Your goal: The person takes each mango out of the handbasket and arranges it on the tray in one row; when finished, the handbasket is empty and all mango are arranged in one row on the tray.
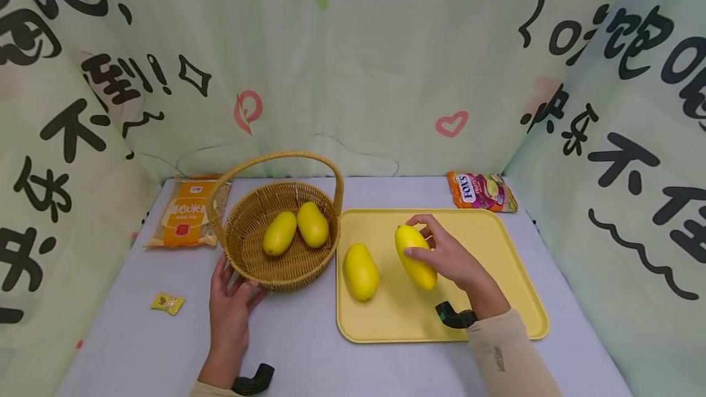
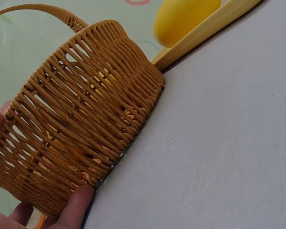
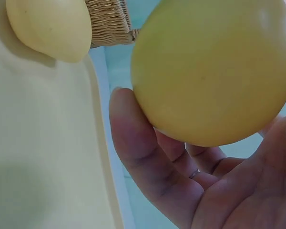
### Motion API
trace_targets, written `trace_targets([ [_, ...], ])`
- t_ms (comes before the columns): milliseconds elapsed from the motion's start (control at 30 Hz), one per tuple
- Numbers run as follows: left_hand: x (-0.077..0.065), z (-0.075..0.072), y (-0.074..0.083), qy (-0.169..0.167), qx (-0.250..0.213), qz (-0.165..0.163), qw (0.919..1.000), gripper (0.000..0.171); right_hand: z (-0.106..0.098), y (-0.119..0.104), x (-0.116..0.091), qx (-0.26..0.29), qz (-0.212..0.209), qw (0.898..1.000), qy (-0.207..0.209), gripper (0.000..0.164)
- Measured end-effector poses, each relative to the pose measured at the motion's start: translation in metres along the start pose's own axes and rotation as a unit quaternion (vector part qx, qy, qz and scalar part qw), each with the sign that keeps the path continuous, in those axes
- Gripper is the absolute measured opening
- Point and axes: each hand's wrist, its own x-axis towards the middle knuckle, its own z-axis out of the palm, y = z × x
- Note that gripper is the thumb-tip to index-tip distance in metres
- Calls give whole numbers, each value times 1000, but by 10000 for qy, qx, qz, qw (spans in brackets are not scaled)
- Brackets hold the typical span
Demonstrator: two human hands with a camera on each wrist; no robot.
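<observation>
My right hand (image 1: 449, 253) holds a yellow mango (image 1: 415, 257) above the yellow tray, thumb on the near side and fingers round the far side. In the right wrist view this mango (image 3: 214, 71) fills the upper right, with the thumb (image 3: 133, 124) against it. Another mango (image 1: 361, 271) lies on the tray's left part. The wicker basket (image 1: 281, 277) stands left of the tray and contains two mangoes (image 1: 279, 233). At its front left, my left hand (image 1: 228, 305) grips the outer wall; in the left wrist view a digit (image 2: 78, 202) presses low on the weave.
The yellow tray (image 1: 458, 323) adjoins the basket's right side. An orange food bag (image 1: 187, 216) lies behind left of the basket, a small yellow packet (image 1: 168, 303) nearer the front. A FOX'S candy bag (image 1: 482, 192) sits behind the tray. The basket's handle (image 1: 287, 155) arches upright; printed curtains surround the table.
</observation>
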Motion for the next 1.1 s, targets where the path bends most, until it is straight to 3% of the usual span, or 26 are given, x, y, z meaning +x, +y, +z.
trace_targets([
  [467,1,0,-1,71,29,-62,10000,88,0,18,-5,-466,459,9974,316,59],
  [1100,-2,2,1,60,12,-23,10000,88,36,29,15,-1207,891,9876,454,57],
])
